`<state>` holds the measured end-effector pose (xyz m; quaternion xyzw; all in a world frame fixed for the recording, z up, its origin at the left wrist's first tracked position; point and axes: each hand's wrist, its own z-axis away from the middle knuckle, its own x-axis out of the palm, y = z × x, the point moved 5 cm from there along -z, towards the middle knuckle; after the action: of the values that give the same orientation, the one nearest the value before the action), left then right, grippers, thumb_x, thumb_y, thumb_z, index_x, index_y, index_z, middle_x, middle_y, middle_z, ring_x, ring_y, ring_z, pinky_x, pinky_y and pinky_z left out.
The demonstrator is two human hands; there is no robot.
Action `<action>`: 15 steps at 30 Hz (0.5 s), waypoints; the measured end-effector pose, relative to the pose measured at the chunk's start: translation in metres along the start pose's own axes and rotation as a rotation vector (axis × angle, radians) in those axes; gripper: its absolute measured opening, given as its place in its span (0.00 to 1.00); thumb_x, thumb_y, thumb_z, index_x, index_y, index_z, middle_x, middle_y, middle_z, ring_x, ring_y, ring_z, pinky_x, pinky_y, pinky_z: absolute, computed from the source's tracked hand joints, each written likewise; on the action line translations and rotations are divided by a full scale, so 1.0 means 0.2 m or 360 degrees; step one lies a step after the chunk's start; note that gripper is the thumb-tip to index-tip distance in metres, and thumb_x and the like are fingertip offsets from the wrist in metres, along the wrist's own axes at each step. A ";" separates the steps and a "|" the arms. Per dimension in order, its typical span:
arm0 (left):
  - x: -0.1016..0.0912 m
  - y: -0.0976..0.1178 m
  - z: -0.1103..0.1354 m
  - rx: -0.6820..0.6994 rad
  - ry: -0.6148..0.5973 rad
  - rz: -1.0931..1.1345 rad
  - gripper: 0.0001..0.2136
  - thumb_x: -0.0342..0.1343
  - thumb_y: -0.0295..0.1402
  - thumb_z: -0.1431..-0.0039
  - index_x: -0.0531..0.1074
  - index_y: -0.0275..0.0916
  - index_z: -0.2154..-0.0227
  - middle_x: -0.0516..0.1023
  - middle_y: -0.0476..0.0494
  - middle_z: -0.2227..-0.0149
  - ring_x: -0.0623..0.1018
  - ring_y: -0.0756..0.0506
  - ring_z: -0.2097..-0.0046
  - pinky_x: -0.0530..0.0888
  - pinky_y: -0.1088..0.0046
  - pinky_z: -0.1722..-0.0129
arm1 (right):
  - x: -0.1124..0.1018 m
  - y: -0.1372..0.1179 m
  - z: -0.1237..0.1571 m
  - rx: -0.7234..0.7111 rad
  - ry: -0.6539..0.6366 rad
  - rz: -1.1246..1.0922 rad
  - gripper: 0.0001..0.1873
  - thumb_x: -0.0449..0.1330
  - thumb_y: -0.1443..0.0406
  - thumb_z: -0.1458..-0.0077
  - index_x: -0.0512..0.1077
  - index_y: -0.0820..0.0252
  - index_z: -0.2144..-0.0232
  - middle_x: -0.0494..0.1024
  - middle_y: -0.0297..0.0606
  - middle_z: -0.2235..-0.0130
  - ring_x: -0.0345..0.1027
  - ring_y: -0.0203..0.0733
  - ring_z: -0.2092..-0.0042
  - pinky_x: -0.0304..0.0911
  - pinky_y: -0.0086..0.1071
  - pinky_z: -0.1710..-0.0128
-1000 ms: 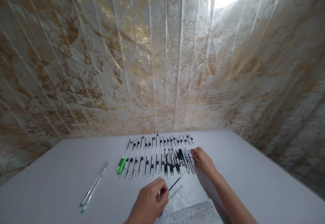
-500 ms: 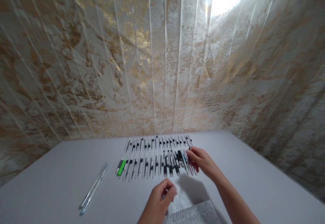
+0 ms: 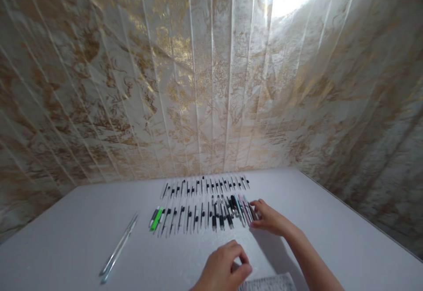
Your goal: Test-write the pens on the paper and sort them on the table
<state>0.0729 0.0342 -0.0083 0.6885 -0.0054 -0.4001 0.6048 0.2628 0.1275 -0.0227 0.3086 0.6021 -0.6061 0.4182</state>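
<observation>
My right hand [image 3: 271, 218] is at the right end of the front row of pens, its thumb and fingers closed around a dark pen [image 3: 253, 212] that lies beside a pink pen [image 3: 246, 207]. Nearer to me, my left hand [image 3: 225, 265] is curled, with thumb and fingertips together; whatever it may hold is hidden. Just below its fingers shows the edge of a flat whitish piece with dark print-like marks [image 3: 271, 283]. Several clear pens with black parts [image 3: 189, 218] fill the front row, and a bright green highlighter-like pen [image 3: 157, 218] lies at its left end.
Behind the front row runs a second row of slim clear pens [image 3: 206, 185]. Two long pale pens [image 3: 119, 248] lie slanted on the left of the white table [image 3: 59, 238]. A gold-patterned shiny curtain [image 3: 185, 84] hangs along the far edge.
My right hand has lowered and shifted slightly right, bringing the dark pen down at the row's end. My left hand has moved right; the printed piece shows less.
</observation>
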 end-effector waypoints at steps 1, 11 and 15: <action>0.02 0.02 -0.03 0.0040 0.0007 -0.0057 0.03 0.55 0.30 0.47 0.73 0.40 0.70 0.74 0.50 0.66 0.72 0.51 0.69 0.65 0.78 0.68 | 0.00 0.00 0.01 -0.0022 -0.0029 -0.0009 0.30 0.69 0.69 0.62 0.69 0.60 0.53 0.70 0.41 0.54 0.70 0.42 0.60 0.62 0.30 0.60; 0.14 0.04 -0.24 0.0151 0.0003 -0.0346 0.07 0.54 0.34 0.43 0.74 0.43 0.63 0.74 0.50 0.51 0.76 0.44 0.53 0.68 0.70 0.52 | 0.02 0.00 -0.01 -0.0090 -0.0085 -0.0131 0.28 0.64 0.76 0.62 0.67 0.62 0.55 0.62 0.36 0.58 0.65 0.36 0.66 0.64 0.28 0.64; 0.11 0.02 -0.28 0.0171 0.0044 -0.0406 0.07 0.52 0.34 0.42 0.74 0.43 0.62 0.74 0.49 0.51 0.76 0.43 0.54 0.69 0.69 0.53 | 0.02 -0.03 -0.02 -0.0131 -0.0068 -0.0197 0.27 0.62 0.77 0.61 0.67 0.61 0.55 0.62 0.37 0.58 0.64 0.35 0.67 0.64 0.28 0.65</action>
<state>0.1220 0.0691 -0.0193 0.7204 0.0692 -0.4635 0.5112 0.2560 0.1299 -0.0242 0.2403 0.6353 -0.6119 0.4052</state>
